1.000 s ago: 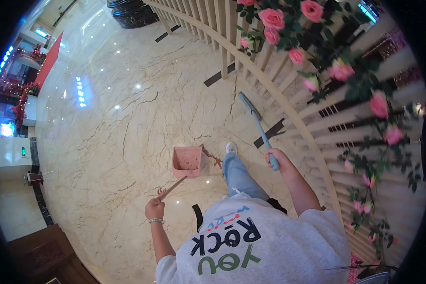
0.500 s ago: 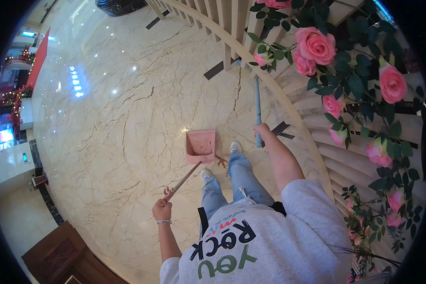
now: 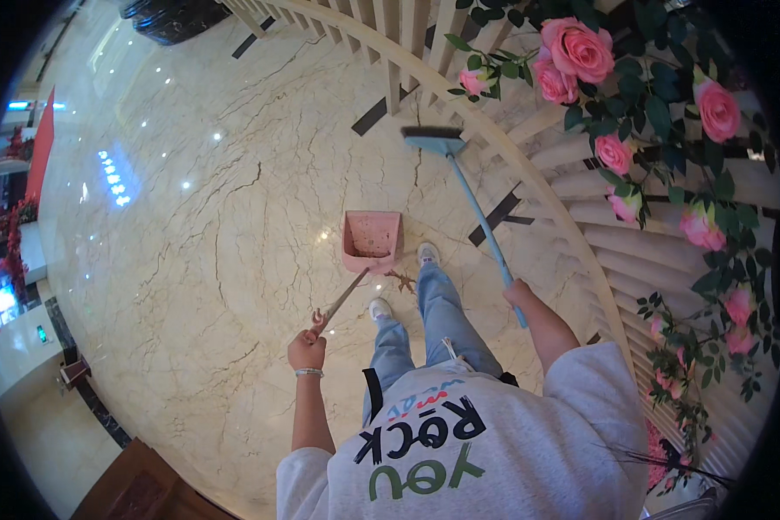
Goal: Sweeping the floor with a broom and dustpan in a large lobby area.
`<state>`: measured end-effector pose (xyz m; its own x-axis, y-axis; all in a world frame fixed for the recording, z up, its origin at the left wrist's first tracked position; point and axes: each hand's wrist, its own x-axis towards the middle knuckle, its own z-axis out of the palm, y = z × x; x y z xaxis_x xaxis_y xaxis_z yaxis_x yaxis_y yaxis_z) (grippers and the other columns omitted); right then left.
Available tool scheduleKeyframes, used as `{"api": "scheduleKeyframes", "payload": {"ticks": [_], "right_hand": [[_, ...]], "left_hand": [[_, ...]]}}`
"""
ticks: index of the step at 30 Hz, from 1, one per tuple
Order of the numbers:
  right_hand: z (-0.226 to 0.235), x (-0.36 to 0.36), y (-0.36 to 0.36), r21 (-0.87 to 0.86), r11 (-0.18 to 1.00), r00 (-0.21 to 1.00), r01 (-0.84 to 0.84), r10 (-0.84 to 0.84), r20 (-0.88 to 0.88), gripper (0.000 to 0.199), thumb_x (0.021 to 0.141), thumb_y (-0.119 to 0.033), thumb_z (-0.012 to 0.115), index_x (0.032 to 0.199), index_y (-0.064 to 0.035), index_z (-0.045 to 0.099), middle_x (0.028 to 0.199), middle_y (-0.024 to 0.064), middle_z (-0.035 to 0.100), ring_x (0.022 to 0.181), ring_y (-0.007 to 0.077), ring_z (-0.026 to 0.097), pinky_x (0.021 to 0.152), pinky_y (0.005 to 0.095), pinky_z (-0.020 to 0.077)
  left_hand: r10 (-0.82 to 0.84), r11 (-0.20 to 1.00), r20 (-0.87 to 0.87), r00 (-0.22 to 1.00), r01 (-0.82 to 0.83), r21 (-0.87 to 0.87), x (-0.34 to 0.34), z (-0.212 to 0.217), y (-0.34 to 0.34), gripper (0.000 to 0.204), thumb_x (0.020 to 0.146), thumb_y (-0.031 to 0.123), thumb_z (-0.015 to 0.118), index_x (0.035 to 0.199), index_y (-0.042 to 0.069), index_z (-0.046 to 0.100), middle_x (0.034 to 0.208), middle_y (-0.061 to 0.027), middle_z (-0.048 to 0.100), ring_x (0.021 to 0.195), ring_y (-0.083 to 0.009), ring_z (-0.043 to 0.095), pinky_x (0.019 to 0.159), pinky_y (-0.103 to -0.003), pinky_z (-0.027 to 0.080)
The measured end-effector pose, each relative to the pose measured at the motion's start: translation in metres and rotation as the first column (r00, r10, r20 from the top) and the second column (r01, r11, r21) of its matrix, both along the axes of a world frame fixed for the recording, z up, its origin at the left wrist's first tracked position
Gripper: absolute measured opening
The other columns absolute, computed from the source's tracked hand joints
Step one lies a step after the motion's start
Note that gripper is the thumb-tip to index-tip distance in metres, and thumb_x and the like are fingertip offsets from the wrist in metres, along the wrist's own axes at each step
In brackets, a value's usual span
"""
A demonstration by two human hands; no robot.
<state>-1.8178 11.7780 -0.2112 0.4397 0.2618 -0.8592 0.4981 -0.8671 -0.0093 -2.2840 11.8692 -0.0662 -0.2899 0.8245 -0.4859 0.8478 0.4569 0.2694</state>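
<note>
My left hand (image 3: 307,350) is closed round the handle of a pink dustpan. The dustpan (image 3: 373,238) rests on the marble floor ahead of my feet, its open side facing away and some dark specks in its tray. My right hand (image 3: 517,293) grips a broom (image 3: 478,212) by the upper part of its blue handle. The dark-bristled blue broom head (image 3: 432,139) lies on the floor near the curved railing, ahead and right of the dustpan. The two tools are apart.
A curved cream railing (image 3: 529,169) with balusters runs along my right, with pink artificial roses (image 3: 576,49) hanging over it. Dark strips (image 3: 494,214) mark the floor near its base. A black glossy object (image 3: 169,19) stands far ahead; brown wooden furniture (image 3: 139,485) is at lower left.
The broom head has come out from beside the balusters into full view, and my right hand has drawn back toward me. The dustpan has shifted slightly forward across the floor.
</note>
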Motion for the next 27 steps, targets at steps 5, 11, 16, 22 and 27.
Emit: {"api": "scheduleKeyframes", "payload": {"ticks": [5,11,16,22,27], "right_hand": [[0.04,-0.01,-0.122,-0.184,0.983,0.999,0.002,-0.01,-0.046,0.02,0.065,-0.012,0.057,0.073,0.0051,0.051,0.059,0.0142,0.055,0.049,0.0222,0.056,0.044,0.032,0.0461],[0.099,-0.027,-0.132,-0.105,0.98,0.984,0.17,-0.175,-0.035,0.014,0.062,-0.012,0.057,0.066,0.0009,0.052,0.054,0.0088,0.052,0.045,0.0179,0.052,0.042,0.0299,0.0443],[0.086,-0.027,-0.114,0.117,0.908,0.915,0.402,-0.394,-0.086,0.012,0.061,-0.011,0.057,0.059,-0.0026,0.049,0.05,0.0059,0.048,0.04,0.0151,0.048,0.038,0.0289,0.039],[-0.005,-0.041,-0.01,0.248,0.918,0.941,0.308,-0.332,0.06,0.014,0.061,-0.017,0.055,0.059,-0.0027,0.052,0.049,0.0088,0.052,0.043,0.0194,0.053,0.043,0.0323,0.0418],[-0.038,-0.016,0.077,0.229,0.917,0.928,0.328,-0.358,0.106,0.021,0.063,-0.02,0.053,0.061,0.0001,0.055,0.052,0.0122,0.055,0.048,0.0219,0.056,0.046,0.0329,0.0437]], "left_hand": [[0.003,1.0,0.049,0.999,-0.003,-0.005,0.006,0.003,0.011,0.012,0.053,0.013,0.055,0.056,0.004,0.048,0.054,-0.0137,0.052,0.049,-0.0252,0.049,0.05,-0.032,0.04],[0.018,1.0,0.056,0.998,-0.017,-0.019,0.009,0.006,0.015,0.012,0.054,0.013,0.054,0.057,0.002,0.049,0.056,-0.0148,0.052,0.051,-0.0262,0.05,0.052,-0.033,0.04],[0.008,1.0,0.053,0.999,-0.007,-0.02,0.014,0.003,0.018,0.012,0.055,0.013,0.053,0.06,0.002,0.052,0.055,-0.0153,0.051,0.051,-0.027,0.05,0.051,-0.033,0.04],[-0.029,0.999,0.004,1.0,0.029,-0.029,-0.004,-0.008,0.02,0.012,0.053,0.015,0.055,0.059,0.005,0.053,0.059,-0.0164,0.054,0.056,-0.0306,0.052,0.051,-0.036,0.041],[0.153,0.987,0.065,0.986,-0.15,-0.053,-0.021,-0.02,0.024,0.012,0.051,0.01,0.055,0.055,0.002,0.047,0.052,-0.0122,0.049,0.048,-0.0249,0.046,0.048,-0.032,0.038]]}}
